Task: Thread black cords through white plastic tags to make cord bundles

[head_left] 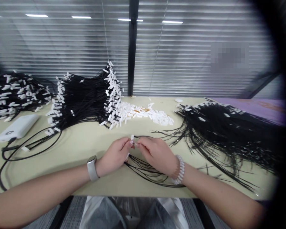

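My left hand [114, 154] and my right hand [156, 154] meet at the middle of the table, fingers pinched together on a small white tag [132, 139] and the end of a thin black cord. A loop of several black cords [145, 170] lies under and between my wrists. A watch is on my left wrist and a white bead bracelet on my right. A heap of loose white tags [145, 114] lies just beyond my hands.
A big bundle of tagged black cords [85, 95] is at the back left, another [11, 92] at the far left. Untagged black cords [224, 133] spread on the right. A white power bank [17, 127] with a black cable lies left. Window blinds stand behind the pale table [85, 143].
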Motion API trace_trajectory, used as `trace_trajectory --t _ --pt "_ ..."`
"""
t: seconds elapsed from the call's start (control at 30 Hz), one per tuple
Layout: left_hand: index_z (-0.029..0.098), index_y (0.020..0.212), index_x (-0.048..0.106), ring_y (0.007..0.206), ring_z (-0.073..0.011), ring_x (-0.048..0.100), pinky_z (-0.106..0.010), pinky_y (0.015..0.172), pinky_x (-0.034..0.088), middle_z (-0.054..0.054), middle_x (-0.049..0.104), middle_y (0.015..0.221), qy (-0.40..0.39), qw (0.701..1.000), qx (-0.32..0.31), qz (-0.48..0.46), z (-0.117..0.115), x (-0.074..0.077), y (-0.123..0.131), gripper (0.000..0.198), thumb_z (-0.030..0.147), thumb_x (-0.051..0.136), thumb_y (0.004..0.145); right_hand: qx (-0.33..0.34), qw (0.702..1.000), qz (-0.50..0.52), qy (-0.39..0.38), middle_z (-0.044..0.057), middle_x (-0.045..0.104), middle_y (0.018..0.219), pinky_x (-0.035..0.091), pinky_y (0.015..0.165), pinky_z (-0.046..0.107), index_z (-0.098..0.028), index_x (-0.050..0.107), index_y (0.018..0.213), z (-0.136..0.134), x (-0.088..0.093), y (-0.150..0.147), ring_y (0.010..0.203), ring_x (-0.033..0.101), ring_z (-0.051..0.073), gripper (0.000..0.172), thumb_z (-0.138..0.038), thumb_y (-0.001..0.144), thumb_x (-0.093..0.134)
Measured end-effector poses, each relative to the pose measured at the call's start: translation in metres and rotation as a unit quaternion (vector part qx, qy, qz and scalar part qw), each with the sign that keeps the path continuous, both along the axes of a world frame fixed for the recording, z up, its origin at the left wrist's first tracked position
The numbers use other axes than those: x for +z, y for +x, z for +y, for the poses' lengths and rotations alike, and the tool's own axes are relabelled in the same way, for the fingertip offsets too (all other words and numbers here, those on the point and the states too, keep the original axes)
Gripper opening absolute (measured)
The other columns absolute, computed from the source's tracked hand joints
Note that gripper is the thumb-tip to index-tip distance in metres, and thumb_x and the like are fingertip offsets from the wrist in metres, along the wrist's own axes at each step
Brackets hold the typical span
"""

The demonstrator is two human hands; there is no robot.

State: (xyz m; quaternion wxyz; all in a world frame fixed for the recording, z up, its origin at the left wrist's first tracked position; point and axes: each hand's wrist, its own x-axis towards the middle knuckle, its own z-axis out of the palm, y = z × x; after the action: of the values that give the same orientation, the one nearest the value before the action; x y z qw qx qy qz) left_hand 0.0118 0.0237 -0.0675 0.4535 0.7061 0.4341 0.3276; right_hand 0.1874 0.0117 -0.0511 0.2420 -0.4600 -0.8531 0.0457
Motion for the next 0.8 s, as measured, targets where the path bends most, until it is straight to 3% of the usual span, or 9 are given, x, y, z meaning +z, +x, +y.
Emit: trace_trajectory --t 0.13,0.27,0.43,0.5,0.6,0.67,0.8 --pt "0.018 0.083 0.048 0.041 -0.0081 0.040 -0.018 0.038 0.035 0.005 0.037 0.053 -0.021 0.997 0.071 -0.036 0.003 0.000 -0.001 0.035 0.047 0.032 0.088 -0.061 0.998 0.010 0.021 0.003 0.061 0.075 0.034 0.063 0.023 -0.017 0.057 0.082 0.011 0.018 0.021 0.066 0.052 0.011 0.027 -0.032 0.090 0.036" --pt "0.018 0.086 0.050 0.043 -0.0084 0.042 -0.018 0.035 0.037 0.003 0.039 0.059 -0.031 0.986 0.142 -0.079 0.010 0.000 -0.003 0.039 0.053 0.033 0.086 -0.125 0.987 -0.099 -0.029 0.004 0.055 0.059 0.031 0.058 0.025 -0.016 0.051 0.058 0.024 0.032 0.057 0.055 0.048 0.012 0.041 -0.034 0.090 0.033" --pt "0.017 0.087 0.051 0.048 -0.0090 0.044 -0.016 0.035 0.037 0.002 0.041 0.061 -0.050 0.973 0.192 -0.120 0.016 0.000 -0.004 0.041 0.055 0.036 0.084 0.029 0.964 -0.179 -0.194 -0.001 0.044 0.045 0.026 0.047 0.024 -0.015 0.048 0.049 0.017 0.035 0.074 0.043 0.037 0.008 0.038 -0.028 0.083 0.042" --pt "0.017 0.087 0.051 0.048 -0.0089 0.044 -0.016 0.036 0.037 0.002 0.042 0.060 -0.052 0.970 0.198 -0.129 0.017 -0.001 -0.004 0.041 0.055 0.037 0.083 0.095 0.955 -0.169 -0.226 -0.003 0.039 0.042 0.024 0.045 0.023 -0.016 0.048 0.048 0.010 0.038 0.069 0.041 0.034 0.007 0.037 -0.027 0.082 0.044" --pt "0.016 0.087 0.052 0.047 -0.0094 0.045 -0.016 0.036 0.037 0.001 0.043 0.059 -0.048 0.972 0.196 -0.119 0.016 0.000 -0.003 0.041 0.054 0.038 0.083 0.167 0.950 -0.130 -0.231 -0.004 0.045 0.047 0.026 0.048 0.022 -0.016 0.052 0.054 0.003 0.043 0.054 0.045 0.037 0.006 0.032 -0.023 0.084 0.043" --pt "0.016 0.087 0.052 0.047 -0.0100 0.046 -0.017 0.036 0.037 0.001 0.044 0.059 -0.042 0.975 0.190 -0.105 0.015 0.001 -0.003 0.041 0.054 0.037 0.084 0.180 0.955 -0.100 -0.212 -0.004 0.048 0.052 0.028 0.052 0.022 -0.016 0.053 0.058 0.001 0.044 0.043 0.048 0.040 0.007 0.031 -0.021 0.086 0.040" --pt "0.017 0.084 0.051 0.045 -0.0111 0.048 -0.019 0.036 0.037 0.000 0.048 0.058 -0.013 0.982 0.170 -0.081 0.012 0.002 -0.003 0.038 0.052 0.036 0.085 0.136 0.972 -0.045 -0.187 -0.004 0.046 0.048 0.028 0.052 0.021 -0.016 0.053 0.059 0.002 0.032 0.023 0.046 0.039 0.006 0.035 -0.023 0.089 0.036"
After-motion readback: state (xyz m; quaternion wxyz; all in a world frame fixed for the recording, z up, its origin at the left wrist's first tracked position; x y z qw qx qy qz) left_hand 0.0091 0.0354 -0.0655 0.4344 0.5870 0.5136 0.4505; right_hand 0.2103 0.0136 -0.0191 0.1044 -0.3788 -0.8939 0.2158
